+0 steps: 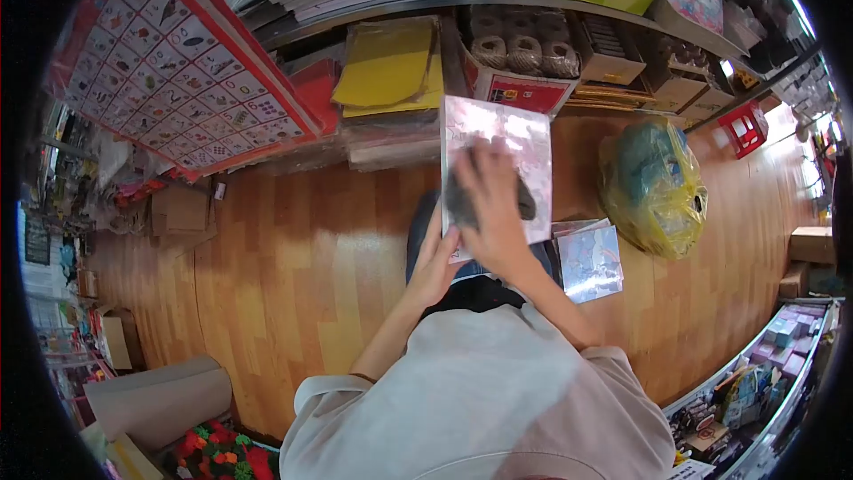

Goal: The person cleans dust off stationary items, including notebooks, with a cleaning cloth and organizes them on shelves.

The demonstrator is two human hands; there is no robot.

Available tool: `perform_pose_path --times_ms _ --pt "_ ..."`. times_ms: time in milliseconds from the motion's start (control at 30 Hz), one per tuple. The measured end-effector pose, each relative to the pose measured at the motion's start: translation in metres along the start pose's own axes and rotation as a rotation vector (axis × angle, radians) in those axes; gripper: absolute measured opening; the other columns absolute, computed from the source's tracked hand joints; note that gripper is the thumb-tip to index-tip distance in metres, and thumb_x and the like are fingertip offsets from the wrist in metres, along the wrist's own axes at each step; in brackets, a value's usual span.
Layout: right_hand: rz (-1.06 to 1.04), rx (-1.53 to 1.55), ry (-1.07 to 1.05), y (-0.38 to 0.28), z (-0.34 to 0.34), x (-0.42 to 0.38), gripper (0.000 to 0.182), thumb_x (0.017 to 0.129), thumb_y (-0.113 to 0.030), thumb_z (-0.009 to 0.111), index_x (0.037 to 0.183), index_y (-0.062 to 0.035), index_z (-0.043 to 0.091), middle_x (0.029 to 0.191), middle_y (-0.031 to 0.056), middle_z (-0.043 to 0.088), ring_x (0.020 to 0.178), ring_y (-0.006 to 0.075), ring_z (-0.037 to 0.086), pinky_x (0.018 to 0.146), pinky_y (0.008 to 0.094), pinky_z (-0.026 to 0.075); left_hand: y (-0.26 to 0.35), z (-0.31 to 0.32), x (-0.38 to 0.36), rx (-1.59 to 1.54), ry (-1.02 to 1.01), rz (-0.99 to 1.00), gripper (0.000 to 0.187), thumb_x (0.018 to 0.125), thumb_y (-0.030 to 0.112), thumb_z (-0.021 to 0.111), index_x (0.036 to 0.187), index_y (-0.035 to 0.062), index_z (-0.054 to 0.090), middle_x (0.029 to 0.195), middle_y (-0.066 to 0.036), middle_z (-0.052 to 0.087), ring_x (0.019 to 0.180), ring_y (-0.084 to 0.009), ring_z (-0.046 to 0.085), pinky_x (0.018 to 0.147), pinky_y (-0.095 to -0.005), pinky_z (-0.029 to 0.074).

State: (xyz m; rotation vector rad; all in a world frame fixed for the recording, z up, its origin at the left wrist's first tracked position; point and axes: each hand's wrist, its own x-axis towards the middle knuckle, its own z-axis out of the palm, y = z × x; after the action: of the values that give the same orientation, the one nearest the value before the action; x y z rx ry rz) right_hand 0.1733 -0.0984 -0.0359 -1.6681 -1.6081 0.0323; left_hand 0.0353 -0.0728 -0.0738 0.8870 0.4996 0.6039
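A glossy pink-and-white book (506,120), hardback in look and shiny with reflections, tilts up over my lap. My left hand (433,265) grips its lower left edge, thumb on the cover and fingers behind. Across the cover lies my right hand (493,204), fingers spread and slightly blurred, pressing a dark grey cloth (527,202) against it. Part of the cloth is hidden under the palm. On the floor by my right leg lie a shiny picture-covered book (592,264) and another flat item partly under it.
A knotted yellow plastic bag (657,191) stands on the wooden floor (293,293) to the right. Ahead, shelves hold yellow folders (386,62) and a box of twine rolls (524,89). A large picture chart (178,62) leans at left. A brown roll (160,400) lies behind left.
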Motion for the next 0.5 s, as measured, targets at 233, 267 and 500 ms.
perform_pose_path --times_ms 233,267,500 --pt "0.097 -0.092 -0.053 0.051 -0.017 0.000 0.080 0.069 -0.011 0.061 0.144 -0.0131 0.033 0.152 0.0163 0.023 0.140 0.0399 0.019 0.112 0.0582 0.011 0.034 -0.016 -0.021 -0.172 0.027 0.095 0.058 0.099 0.021 0.042 0.149 0.0086 0.015 0.147 -0.011 0.029 0.133 -0.0242 0.034 0.108 -0.0428 0.032" --pt "0.201 -0.097 0.024 0.058 -0.018 0.000 0.080 0.069 -0.009 0.059 0.145 -0.0121 0.032 0.152 0.0177 0.022 0.140 0.0407 0.018 0.112 0.0574 0.010 0.040 -0.017 -0.024 -0.228 0.035 0.076 0.057 0.099 0.019 0.043 0.149 0.0065 0.016 0.147 -0.011 0.029 0.135 -0.0231 0.031 0.109 -0.0406 0.029" --pt "-0.062 0.203 0.083 0.013 -0.013 0.037 0.079 0.070 -0.008 0.056 0.145 -0.0085 0.030 0.154 0.0165 0.018 0.141 0.0402 0.016 0.114 0.0531 0.007 0.018 0.001 -0.012 0.349 -0.123 0.116 0.061 0.097 0.008 0.043 0.149 0.0004 0.012 0.151 -0.010 0.023 0.137 -0.0166 0.022 0.111 -0.0303 0.018"
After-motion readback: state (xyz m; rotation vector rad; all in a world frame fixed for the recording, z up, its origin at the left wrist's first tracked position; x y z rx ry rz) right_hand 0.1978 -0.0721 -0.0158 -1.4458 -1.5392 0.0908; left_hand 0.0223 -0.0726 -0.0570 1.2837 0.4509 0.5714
